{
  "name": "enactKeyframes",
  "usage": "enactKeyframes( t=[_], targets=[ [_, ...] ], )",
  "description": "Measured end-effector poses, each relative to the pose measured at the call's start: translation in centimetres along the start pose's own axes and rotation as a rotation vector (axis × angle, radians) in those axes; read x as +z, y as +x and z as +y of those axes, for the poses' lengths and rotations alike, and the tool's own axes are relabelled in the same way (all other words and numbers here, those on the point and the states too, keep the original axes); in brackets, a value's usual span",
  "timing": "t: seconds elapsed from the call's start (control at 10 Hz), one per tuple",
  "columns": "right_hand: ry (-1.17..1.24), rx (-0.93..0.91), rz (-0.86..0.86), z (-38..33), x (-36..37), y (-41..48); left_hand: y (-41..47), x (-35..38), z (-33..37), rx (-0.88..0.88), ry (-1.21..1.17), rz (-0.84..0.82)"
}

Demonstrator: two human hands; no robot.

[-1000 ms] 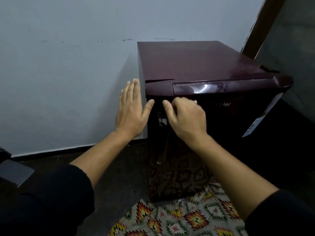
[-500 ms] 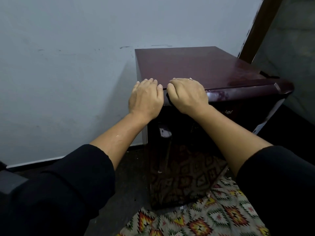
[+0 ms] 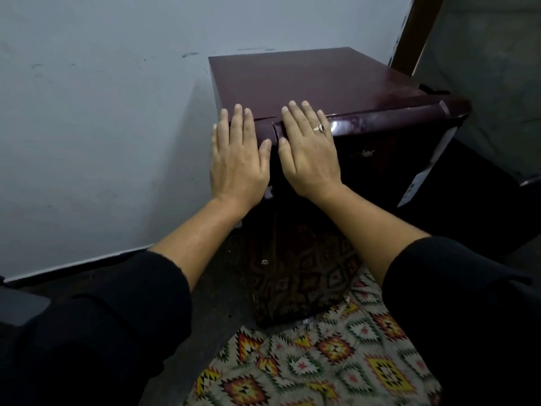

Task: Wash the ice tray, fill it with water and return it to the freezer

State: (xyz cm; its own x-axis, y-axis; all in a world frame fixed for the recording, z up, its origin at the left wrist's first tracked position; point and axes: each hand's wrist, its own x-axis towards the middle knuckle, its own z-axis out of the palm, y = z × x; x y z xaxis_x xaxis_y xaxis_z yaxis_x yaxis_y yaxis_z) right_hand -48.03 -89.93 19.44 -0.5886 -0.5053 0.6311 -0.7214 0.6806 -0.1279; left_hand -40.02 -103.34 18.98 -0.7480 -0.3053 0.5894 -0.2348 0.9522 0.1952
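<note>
Fridge (image 3: 336, 80) against wall (image 3: 102, 112); rug (image 3: 322, 367) before it; both hands on its front top edge, side by side

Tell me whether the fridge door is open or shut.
Looks shut: the fridge door meets the cabinet with no interior showing; left hand and right hand lie flat at its top corner.

Brand lettering (image 3: 364, 154) partly behind right hand (image 3: 310, 159), door sticker (image 3: 419, 180) print unreadable; rug (image 3: 322, 361) cut off below
</note>
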Motion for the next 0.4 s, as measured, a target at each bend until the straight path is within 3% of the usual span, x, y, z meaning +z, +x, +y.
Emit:
enactKeyframes(
  t=[0.1, 0.4],
  targets=[
    [0.017, -0.036, -0.042, 0.6, -0.2, -4.3, -3.6, 0.2, 0.8, 0.021, 0.0, -0.019],
    [0.06, 0.217, -0.396, 4.9, -1.4, -20.3, -16.9, 3.6, 7.2, 0.152, -0.049, -0.329]
  ],
)
